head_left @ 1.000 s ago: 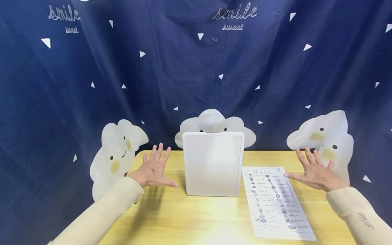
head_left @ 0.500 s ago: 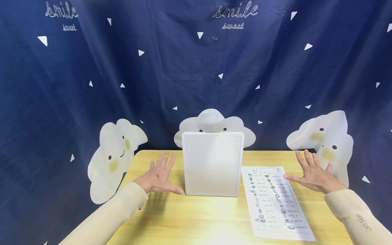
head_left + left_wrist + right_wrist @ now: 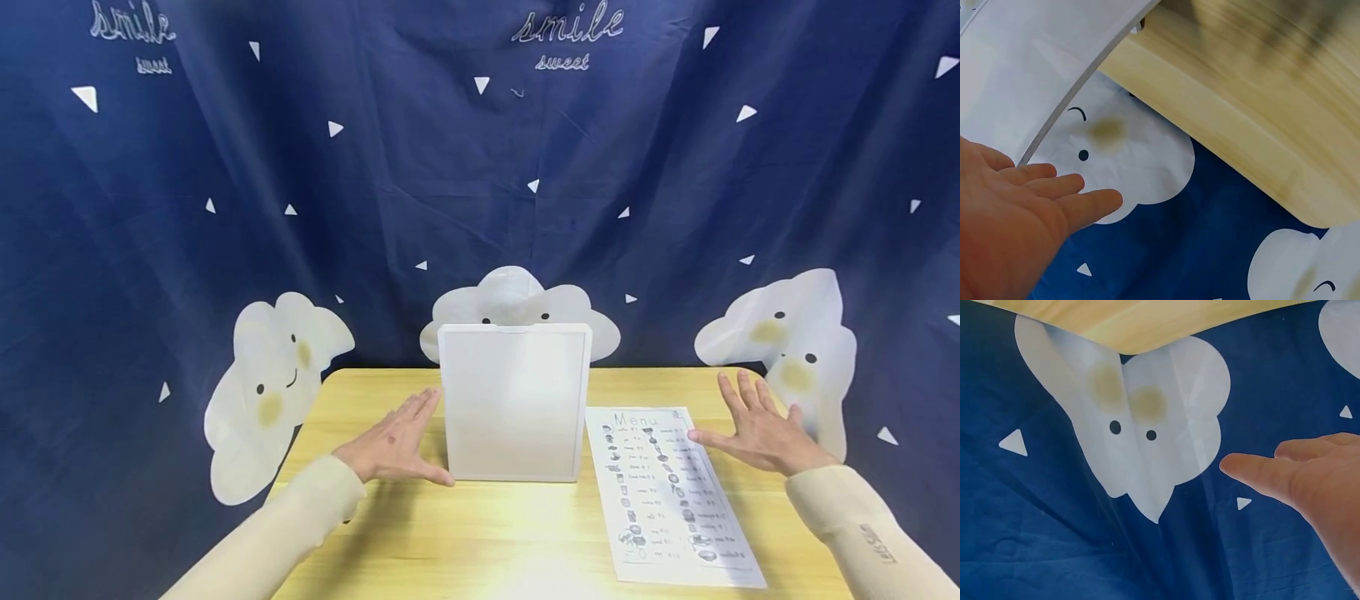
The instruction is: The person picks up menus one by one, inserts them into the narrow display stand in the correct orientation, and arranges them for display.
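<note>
A white rectangular board (image 3: 516, 404) with a raised rim stands upright on the wooden table. At its left edge is my left hand (image 3: 393, 442), fingers straight and thumb spread toward the lower left corner. In the left wrist view, the fingers of the left hand (image 3: 1016, 219) reach beside the edge of the white board (image 3: 1054, 56). My right hand (image 3: 768, 429) hovers with spread fingers at the right side of a printed menu sheet (image 3: 667, 500), its thumb overlapping the paper's edge. Nothing is held in the right hand (image 3: 1316, 478) in its wrist view.
The light wooden table (image 3: 465, 542) has rounded far corners. Behind it hangs a dark blue curtain (image 3: 450, 167) printed with clouds and triangles. The menu sheet lies flat, right of the board.
My left hand has moved right to the board's left edge, its fingers drawing closer together. The right hand stays nearly in place. The whole view has shifted slightly.
</note>
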The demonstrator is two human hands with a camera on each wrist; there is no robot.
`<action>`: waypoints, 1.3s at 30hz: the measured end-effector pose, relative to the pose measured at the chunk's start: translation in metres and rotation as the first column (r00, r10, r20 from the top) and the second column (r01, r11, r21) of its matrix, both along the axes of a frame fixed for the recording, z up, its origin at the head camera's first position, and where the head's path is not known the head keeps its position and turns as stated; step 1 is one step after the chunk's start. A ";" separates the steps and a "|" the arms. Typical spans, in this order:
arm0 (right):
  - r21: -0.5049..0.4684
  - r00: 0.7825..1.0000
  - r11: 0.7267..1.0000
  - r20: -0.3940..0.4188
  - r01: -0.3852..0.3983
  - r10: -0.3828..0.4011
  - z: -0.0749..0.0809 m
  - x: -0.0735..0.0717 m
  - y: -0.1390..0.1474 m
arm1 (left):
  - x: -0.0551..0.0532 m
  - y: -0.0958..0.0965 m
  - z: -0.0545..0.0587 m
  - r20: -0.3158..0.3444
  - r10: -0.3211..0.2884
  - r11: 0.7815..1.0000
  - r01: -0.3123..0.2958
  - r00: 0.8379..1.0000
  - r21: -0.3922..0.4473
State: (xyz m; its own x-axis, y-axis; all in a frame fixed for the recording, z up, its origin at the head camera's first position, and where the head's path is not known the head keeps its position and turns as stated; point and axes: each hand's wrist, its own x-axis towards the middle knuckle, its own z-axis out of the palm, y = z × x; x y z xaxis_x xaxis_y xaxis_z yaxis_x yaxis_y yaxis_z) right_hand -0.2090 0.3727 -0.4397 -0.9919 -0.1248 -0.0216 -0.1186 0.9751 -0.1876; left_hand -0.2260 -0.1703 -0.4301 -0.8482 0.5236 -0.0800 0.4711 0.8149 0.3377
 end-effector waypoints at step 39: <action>-0.125 0.997 0.992 0.073 -0.010 0.019 -0.027 -0.002 -0.001 | 0.005 0.027 -0.031 0.035 0.017 0.981 -0.024 0.999 0.193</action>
State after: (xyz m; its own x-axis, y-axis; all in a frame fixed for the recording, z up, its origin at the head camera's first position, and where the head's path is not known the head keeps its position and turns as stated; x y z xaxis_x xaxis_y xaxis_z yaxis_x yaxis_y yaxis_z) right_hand -0.2107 0.3716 -0.4666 -0.9863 -0.1456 -0.0782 -0.1139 0.9417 -0.3166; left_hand -0.2212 -0.1430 -0.4611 -0.8576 0.5143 -0.0069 0.4411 0.7423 0.5044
